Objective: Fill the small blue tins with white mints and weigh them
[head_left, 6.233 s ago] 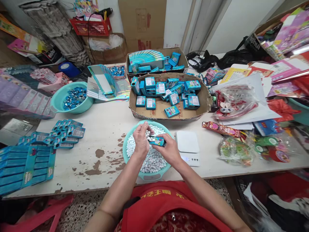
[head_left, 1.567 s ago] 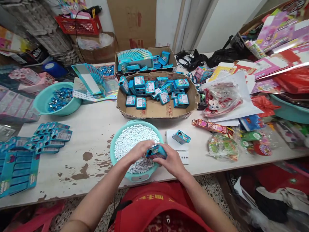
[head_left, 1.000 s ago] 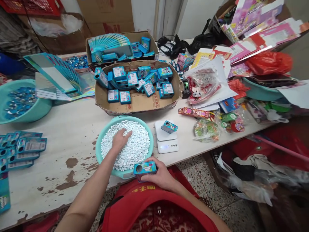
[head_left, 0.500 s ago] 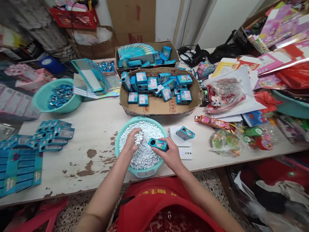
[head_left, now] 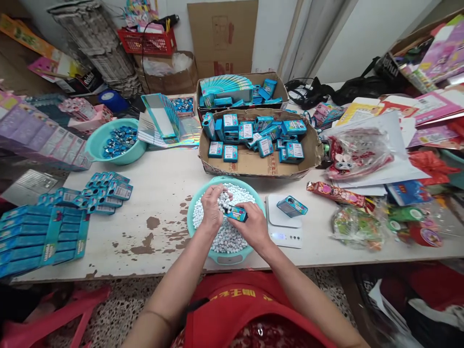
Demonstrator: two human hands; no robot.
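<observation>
One handful of white pellets (head_left: 224,199) sits in the curled left hand (head_left: 212,209), at the holed end of the blue box (head_left: 237,213) that the right hand (head_left: 253,224) grips over the turquoise basin (head_left: 190,220). At its three o'clock, another box (head_left: 293,207) lies on the white scale (head_left: 284,221); at twelve, a cardboard tray (head_left: 250,167) holds more.

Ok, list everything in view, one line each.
Pellet basin: one, turquoise, table front.
Pellets: many, white, inside it.
Held box: one, blue, above it.
Scale: one, white, right of it.
Second box: one, blue, on scale.
Large trays: two, brown, behind pellet basin.
Other boxes: many, blue, in trays and table-left.
Second basin: one, turquoise, back left, holding shiny blue pieces.
Crate: one, red, farther back.
Packaging: many, multicoloured, right.
Table: one, white, beneath.
Apron: one, red, on wearer.
Left grip: one, bare, with pellets.
Right grip: one, bare, around held box.
</observation>
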